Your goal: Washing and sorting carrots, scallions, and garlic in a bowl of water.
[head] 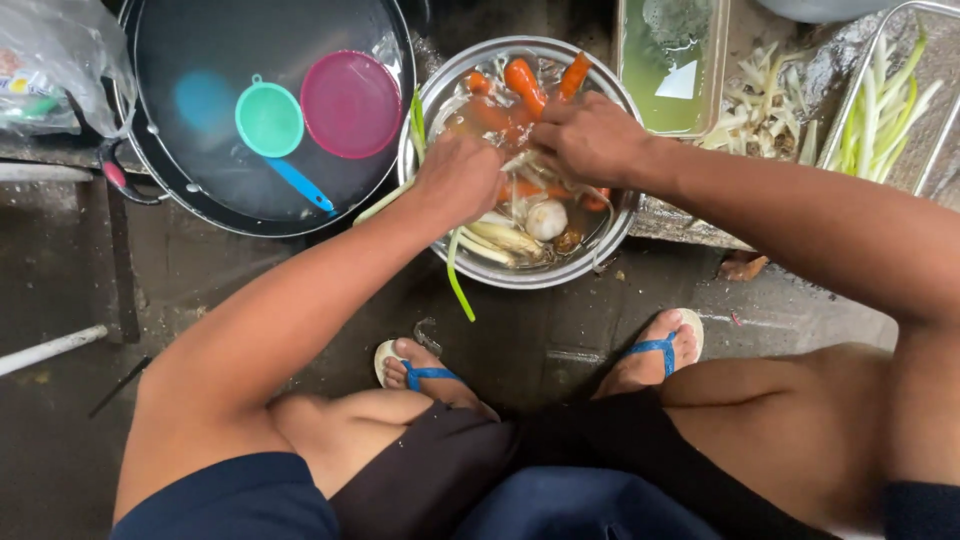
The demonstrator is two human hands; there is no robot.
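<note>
Landmark: the steel bowl [470, 262] on the wet floor between our feet.
Left hand [458, 178]: over the bowl's near-left rim, fist closed on pale stalks [500, 238].
Right hand [590, 135]: above the bowl's middle, fingers curled onto the vegetables; exact grip we cannot tell.
Contents: carrots [524, 82], a garlic bulb [546, 219], murky water.
Risk: we judge a hard tug could slop water over the rim or tip the bowl.

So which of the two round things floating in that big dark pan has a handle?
The smaller teal scoop: a blue handle sticks out toward the metal bowl. The pink lid-like disc beside it is larger and has none.
</note>
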